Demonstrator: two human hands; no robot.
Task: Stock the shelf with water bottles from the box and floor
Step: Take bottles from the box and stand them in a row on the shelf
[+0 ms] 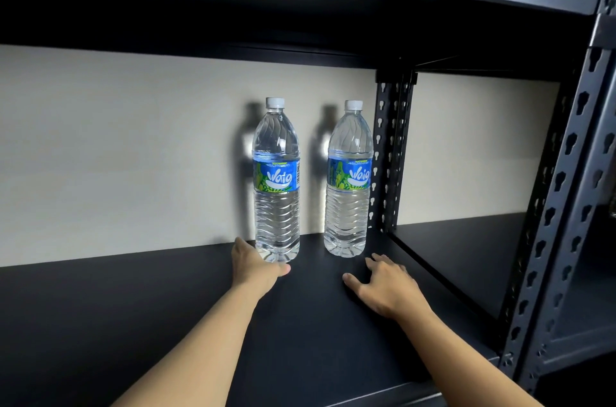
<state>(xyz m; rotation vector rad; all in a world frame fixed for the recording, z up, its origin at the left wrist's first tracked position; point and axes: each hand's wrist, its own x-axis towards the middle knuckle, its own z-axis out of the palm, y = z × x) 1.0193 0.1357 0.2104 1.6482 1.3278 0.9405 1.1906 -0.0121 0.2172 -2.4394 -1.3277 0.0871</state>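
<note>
My right grip [383, 286] lies open, fingers spread flat on the shelf [133, 323], in front of the post [390, 156] and just short of the right bottle [348, 186]. My left grip [254, 265] curls round the base of the left bottle [276, 183], thumb in front. Both bottles stand upright at the back, the right one just left of the post, the other further left.
</note>
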